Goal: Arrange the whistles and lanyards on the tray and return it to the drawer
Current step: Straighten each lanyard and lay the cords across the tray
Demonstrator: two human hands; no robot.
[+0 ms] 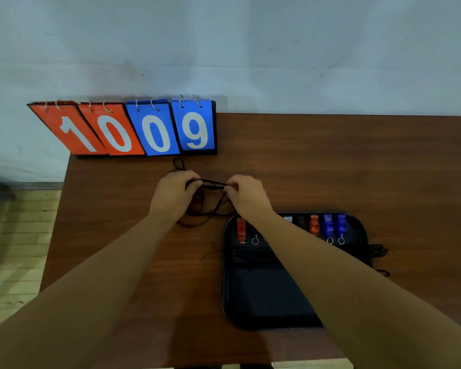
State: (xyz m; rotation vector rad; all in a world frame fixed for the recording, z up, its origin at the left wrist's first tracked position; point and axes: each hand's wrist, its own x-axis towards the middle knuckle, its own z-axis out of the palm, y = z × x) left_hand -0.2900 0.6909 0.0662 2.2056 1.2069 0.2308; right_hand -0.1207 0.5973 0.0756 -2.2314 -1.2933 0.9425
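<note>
A black tray (266, 312) lies on the brown table at the front right. Along its far edge sit several whistles: a red whistle (241, 230) at the left, another red whistle (314, 224) and two blue whistles (328, 225) at the right, with small key rings below them. My right forearm hides the whistles in the middle. A black lanyard (213, 183) is stretched between my left hand (175, 191) and my right hand (246, 194), just beyond the tray's far left corner. Loose loops of the cord hang to the table below the hands.
A flip scoreboard (133, 129) with orange and blue cards reading 1 0 0 9 stands at the table's back left edge against the pale wall. More black cord (378, 250) lies off the tray's right side. The floor shows past the table's left edge.
</note>
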